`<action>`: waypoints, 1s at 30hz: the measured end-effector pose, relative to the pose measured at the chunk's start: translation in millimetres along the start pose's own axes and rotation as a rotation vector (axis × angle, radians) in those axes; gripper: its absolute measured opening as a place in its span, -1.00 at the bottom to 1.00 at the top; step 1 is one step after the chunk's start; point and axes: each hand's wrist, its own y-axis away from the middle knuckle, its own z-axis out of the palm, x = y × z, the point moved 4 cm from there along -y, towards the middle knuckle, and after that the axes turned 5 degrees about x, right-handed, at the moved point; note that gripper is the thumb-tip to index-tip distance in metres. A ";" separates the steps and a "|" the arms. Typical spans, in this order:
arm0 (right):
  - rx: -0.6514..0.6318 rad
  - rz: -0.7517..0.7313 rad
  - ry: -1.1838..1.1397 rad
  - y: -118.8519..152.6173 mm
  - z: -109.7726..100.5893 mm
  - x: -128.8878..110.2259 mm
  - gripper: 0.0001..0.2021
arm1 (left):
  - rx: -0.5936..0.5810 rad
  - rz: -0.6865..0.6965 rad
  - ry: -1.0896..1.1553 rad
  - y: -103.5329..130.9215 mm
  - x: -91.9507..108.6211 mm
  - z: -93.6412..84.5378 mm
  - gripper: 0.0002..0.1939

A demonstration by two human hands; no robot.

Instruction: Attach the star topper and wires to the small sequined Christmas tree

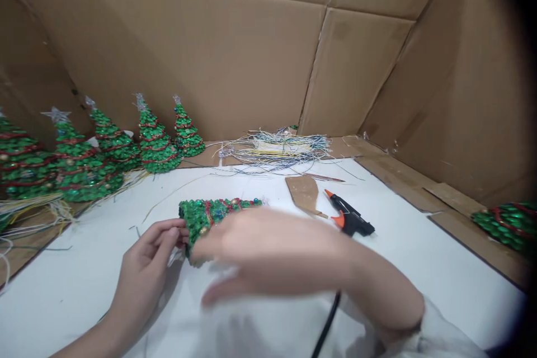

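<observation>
A small green Christmas tree (pixel 196 218) with red garland and little baubles lies on its side on the white tabletop, its base to the left and its tip to the right. My left hand (pixel 153 257) grips the tree at its base, with some fingertips hidden there. Over the tree's near side passes my right hand (pixel 260 251), blurred by motion. Its fingers stretch to the left and the thumb hangs apart below; no object shows in it. The right hand hides part of the tree.
Several standing trees (pixel 157 142) line the left and back left. A wire bundle (pixel 281 148) lies at the back. Right of centre are a cardboard piece (pixel 302 193) and a black glue gun (pixel 352 215) with a cord. Another tree (pixel 505 226) lies far right. Cardboard walls (pixel 260 61) enclose the table.
</observation>
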 end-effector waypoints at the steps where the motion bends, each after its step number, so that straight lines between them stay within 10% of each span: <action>1: -0.018 0.101 0.094 -6.6 -19.1 16.5 -0.73 | -0.001 0.007 0.003 -0.3 -0.4 0.1 -0.72; 4: 0.014 0.444 0.367 -11.6 -49.3 66.3 -0.73 | -0.003 0.033 0.006 -1.2 -1.2 0.7 -0.71; 9: -0.235 0.523 0.358 -8.9 -17.6 106.7 -0.73 | -0.025 0.040 0.092 -2.6 -3.4 4.0 -0.70; 30: -0.067 0.327 0.314 -15.2 -12.8 91.5 -0.81 | 0.044 0.091 -0.163 -10.1 -8.4 -5.3 -0.68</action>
